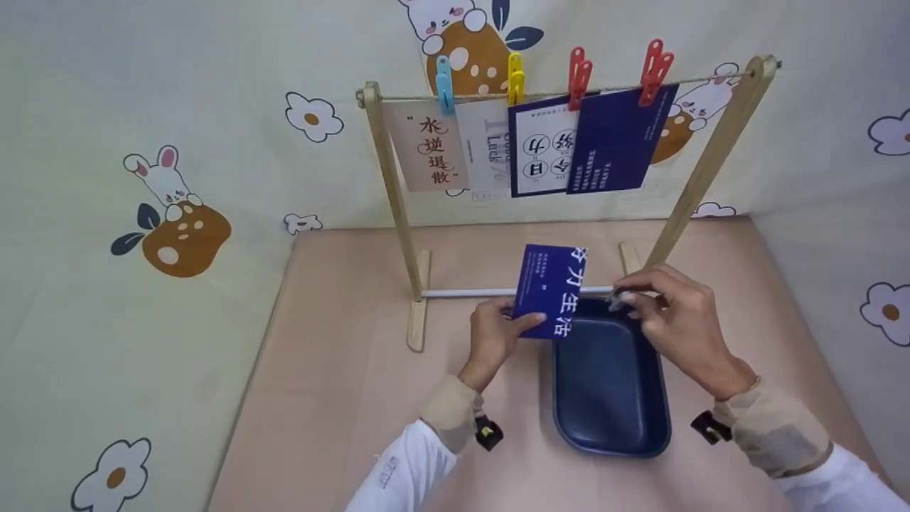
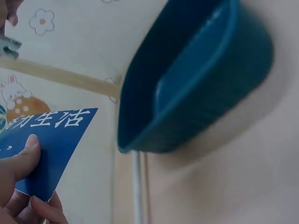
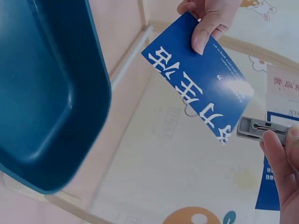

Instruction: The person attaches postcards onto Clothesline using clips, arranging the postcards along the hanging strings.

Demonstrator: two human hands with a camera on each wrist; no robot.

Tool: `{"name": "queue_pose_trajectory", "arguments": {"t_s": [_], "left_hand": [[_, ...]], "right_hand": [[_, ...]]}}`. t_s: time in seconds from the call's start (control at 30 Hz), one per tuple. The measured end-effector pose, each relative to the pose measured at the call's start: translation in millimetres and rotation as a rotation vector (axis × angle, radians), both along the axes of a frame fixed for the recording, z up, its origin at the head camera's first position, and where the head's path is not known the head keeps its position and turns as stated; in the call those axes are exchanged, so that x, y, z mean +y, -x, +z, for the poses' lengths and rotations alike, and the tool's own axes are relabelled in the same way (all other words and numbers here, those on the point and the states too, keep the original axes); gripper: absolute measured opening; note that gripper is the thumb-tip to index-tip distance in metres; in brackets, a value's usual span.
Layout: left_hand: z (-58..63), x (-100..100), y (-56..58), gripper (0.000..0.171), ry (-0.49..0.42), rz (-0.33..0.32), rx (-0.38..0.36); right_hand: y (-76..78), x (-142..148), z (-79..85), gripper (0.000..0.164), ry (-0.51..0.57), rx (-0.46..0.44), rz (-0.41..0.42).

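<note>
A dark blue card (image 1: 547, 284) with white lettering is pinched between the thumb and fingers of my left hand (image 1: 492, 341), held up above the near side of the rack. My right hand (image 1: 686, 323) pinches a grey clothespin (image 3: 261, 129) between thumb and fingers, to the right of the card. In the right wrist view the clothespin's tip appears close to one card corner; the head view shows a gap between them. Over the hands, several cards, among them a pink one (image 1: 426, 146) and a dark blue one (image 1: 625, 142), hang from a rope by coloured clothespins.
A wooden rack (image 1: 693, 178) carries the rope between two uprights, with a white bar (image 1: 466, 293) low across it. Beneath the hands, a dark blue basin (image 1: 608, 391) stands on the pink table (image 1: 320, 398). Patterned cloth (image 1: 234, 85) surrounds the table.
</note>
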State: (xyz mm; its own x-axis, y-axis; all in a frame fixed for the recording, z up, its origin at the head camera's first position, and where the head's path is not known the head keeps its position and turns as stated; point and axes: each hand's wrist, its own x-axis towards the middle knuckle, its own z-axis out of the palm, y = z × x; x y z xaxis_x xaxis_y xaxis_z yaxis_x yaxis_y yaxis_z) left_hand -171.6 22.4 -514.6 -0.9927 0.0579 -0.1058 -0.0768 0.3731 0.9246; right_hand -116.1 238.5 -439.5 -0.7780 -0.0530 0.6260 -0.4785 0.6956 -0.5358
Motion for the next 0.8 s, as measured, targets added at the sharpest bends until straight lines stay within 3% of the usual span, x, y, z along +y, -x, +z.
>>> {"name": "queue_pose_trajectory", "arguments": {"t_s": [0.13,0.43,0.57,0.8], "left_hand": [[20.9,23.1,5.9,0.026,-0.030,-0.031,0.033],[67.0,63.8,22.6,0.025,-0.048,-0.026,0.068],[82.7,76.4,28.6,0.027,-0.076,-0.026,0.101],[104.0,95.0,36.7,0.029,-0.100,-0.009,0.088]], "right_hand": [[11.2,11.2,21.9,0.020,0.046,-0.031,-0.031],[35.5,34.5,76.2,0.016,0.126,-0.168,-0.132],[43.8,40.8,102.0,0.015,0.143,-0.162,-0.156],[59.1,49.1,143.0,0.018,0.167,-0.173,-0.176]]}}
